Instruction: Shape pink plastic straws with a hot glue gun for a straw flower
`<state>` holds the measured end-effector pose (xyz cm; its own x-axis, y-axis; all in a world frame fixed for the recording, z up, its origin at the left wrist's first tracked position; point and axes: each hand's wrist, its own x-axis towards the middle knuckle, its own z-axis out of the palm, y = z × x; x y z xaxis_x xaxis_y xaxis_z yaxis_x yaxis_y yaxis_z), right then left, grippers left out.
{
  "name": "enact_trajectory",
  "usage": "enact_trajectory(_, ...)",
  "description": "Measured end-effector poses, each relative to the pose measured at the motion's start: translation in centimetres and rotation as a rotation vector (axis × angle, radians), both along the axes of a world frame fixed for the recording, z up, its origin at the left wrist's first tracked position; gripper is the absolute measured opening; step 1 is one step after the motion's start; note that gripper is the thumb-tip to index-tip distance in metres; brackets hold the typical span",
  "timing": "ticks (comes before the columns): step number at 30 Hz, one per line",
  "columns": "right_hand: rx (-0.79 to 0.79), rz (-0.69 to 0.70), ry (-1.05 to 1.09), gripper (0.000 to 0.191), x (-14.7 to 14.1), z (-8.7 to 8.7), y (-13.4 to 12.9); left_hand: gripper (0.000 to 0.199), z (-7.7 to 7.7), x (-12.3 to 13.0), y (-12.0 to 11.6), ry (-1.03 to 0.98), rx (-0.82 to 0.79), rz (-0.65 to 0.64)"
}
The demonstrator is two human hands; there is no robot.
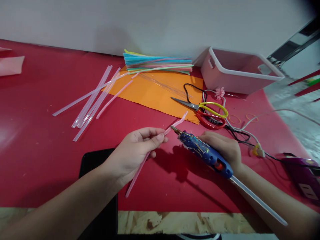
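Note:
Between the thumb and fingers of my left hand [140,150] is a pink pipe cleaner [136,178], its bent far end sticking out past the fingertips. My right hand [225,148] is wrapped round a blue hot glue gun [205,151], whose metal nozzle touches or nearly touches the pipe cleaner just beyond my left fingers. A clear glue stick [258,200] juts from the gun's back end. Scissors [200,108] with one yellow and one red handle lie partly open beyond the gun, over the edge of an orange sheet [155,95].
A bundle of coloured pipe cleaners [157,62] lies by the wall. Translucent pinkish sticks [96,95] are at the left. A pink bin [232,78], cords [253,138] and a purple power strip [301,180] stand right. A black flat object [100,213] lies under my left arm.

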<state>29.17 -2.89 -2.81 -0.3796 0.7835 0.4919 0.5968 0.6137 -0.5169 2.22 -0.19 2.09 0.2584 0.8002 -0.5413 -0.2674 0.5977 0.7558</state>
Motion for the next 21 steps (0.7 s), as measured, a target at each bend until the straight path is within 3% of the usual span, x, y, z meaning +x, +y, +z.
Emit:
enact_trajectory(15, -0.001, -0.009, -0.013, 0.026, -0.05, 0.09, -0.01, 0.011, -0.19, 0.25, -0.03, -0.012, 0.035, 0.0)
enact_trajectory(21, 0.012, 0.021, 0.004, 0.02, -0.15, 0.05, 0.0, 0.01, -0.07, 0.21, -0.22, -0.002, 0.032, -0.003)
